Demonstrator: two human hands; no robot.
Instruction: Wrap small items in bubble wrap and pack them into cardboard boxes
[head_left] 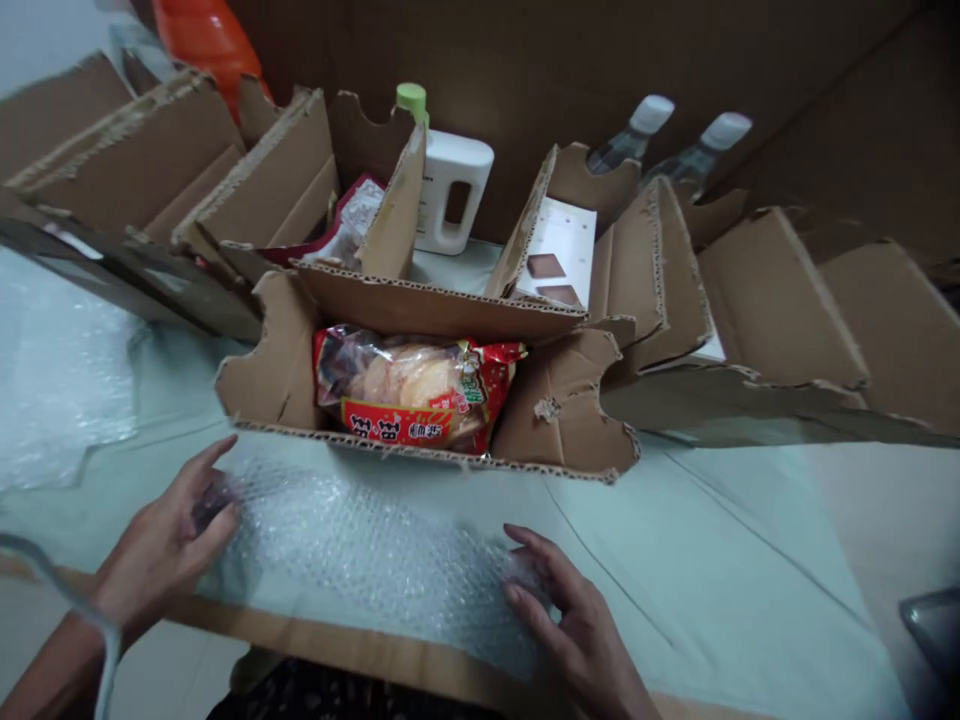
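Note:
A bundle of clear bubble wrap (367,545) stretches between my two hands along the table's near edge. My left hand (176,525) grips its left end, thumb below and index finger stretched out past it. At the right end, my right hand (559,610) has its thumb and fingers around the wrap. Whether anything lies inside the bundle I cannot tell. Just beyond it, an open cardboard compartment (562,410) holds a clear and red food packet (420,395) with yellowish pieces inside.
Cardboard dividers (772,290) form a row across the table. Behind stand a white jug (454,190) with a green-capped container, two white-capped bottles (649,115) and an orange container (210,50). A white box (559,245) sits in one slot. More bubble wrap (67,370) lies left.

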